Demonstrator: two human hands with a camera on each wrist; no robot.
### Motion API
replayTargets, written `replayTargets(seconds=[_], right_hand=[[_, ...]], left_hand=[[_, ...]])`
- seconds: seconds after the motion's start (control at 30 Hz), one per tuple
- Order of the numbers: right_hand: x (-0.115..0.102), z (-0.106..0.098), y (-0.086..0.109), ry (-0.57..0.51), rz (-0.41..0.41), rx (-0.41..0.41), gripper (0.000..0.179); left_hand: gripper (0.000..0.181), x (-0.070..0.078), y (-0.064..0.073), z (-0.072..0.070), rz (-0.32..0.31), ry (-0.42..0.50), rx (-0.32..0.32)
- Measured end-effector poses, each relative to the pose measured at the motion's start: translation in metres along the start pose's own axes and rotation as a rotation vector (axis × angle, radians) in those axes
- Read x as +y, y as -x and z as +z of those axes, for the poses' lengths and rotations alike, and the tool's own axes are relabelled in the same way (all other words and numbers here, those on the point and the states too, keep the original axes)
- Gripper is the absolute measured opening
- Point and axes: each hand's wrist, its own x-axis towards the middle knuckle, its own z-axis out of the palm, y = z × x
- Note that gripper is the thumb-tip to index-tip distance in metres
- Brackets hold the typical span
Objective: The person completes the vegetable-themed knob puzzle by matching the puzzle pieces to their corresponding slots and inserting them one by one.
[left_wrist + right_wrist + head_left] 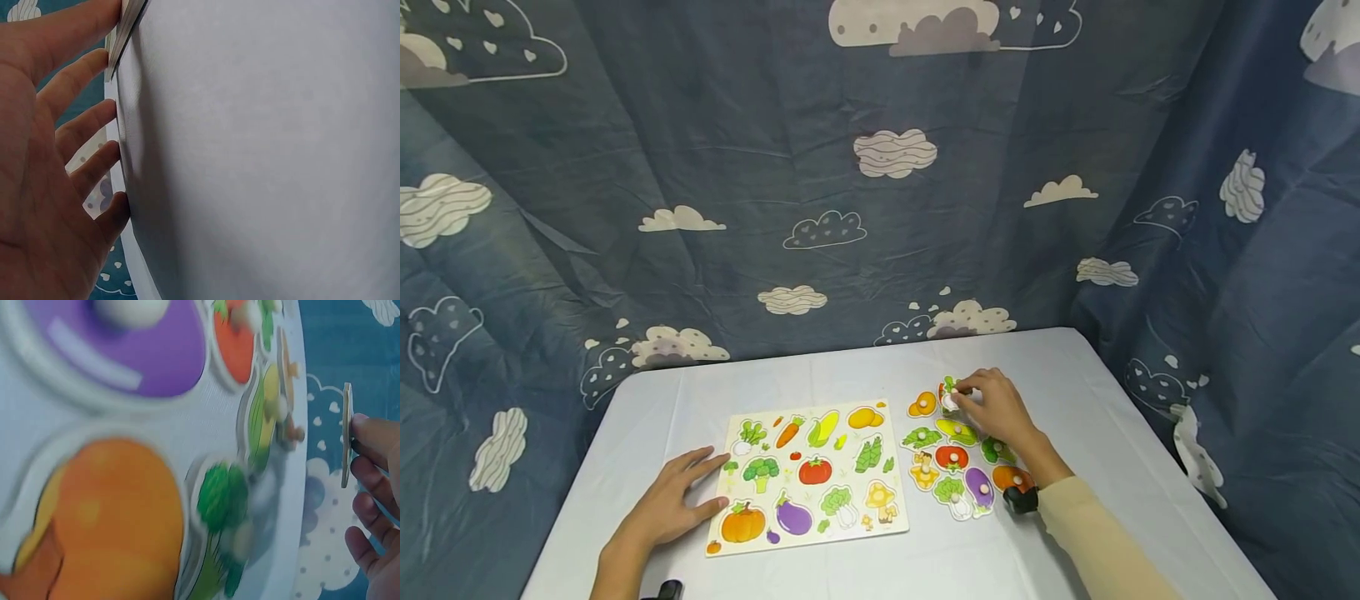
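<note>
My right hand [1000, 410] pinches a white turnip puzzle piece with green leaves [950, 398], lifted above the table at the back of the loose pieces. In the right wrist view that thin piece [347, 434] appears edge-on at the fingertips. My left hand [668, 497] lies at the left edge of a vegetable puzzle board [901, 517], thumb and forefinger touching it, fingers spread. The left wrist view shows those fingers [81, 125] loosely extended beside the board's edge. Printed vegetables, such as a tomato [815, 471] and an eggplant [793, 515], cover the board.
Loose knobbed pieces lie right of the board, including a tomato [952, 457], an eggplant [979, 487], a corn [957, 431], a broccoli [219, 500] and a pumpkin [119, 519]. A white cloth [820, 575] covers the table. Behind it hangs a blue cloud-patterned curtain [737, 167].
</note>
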Motion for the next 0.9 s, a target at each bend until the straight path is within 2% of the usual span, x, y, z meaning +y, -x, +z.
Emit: replayTargets(seconds=[0.3, 0.6, 0.9], right_hand=[[-0.020, 0.015, -0.008, -0.053, -0.054, 0.020, 0.024], [-0.058, 0.032, -0.018, -0.085, -0.119, 0.019, 0.020], [-0.094, 0.053, -0.027, -0.104, -0.230, 0.002, 0.017]], left_hand=[[0.074, -0.001, -0.003, 0.001, 0.004, 0.017, 0.010], [0.075, -0.004, -0.003, 0.005, -0.021, 0.039, 0.012], [0.075, -0.002, -0.003, 0.004, -0.030, 0.064, 0.007]])
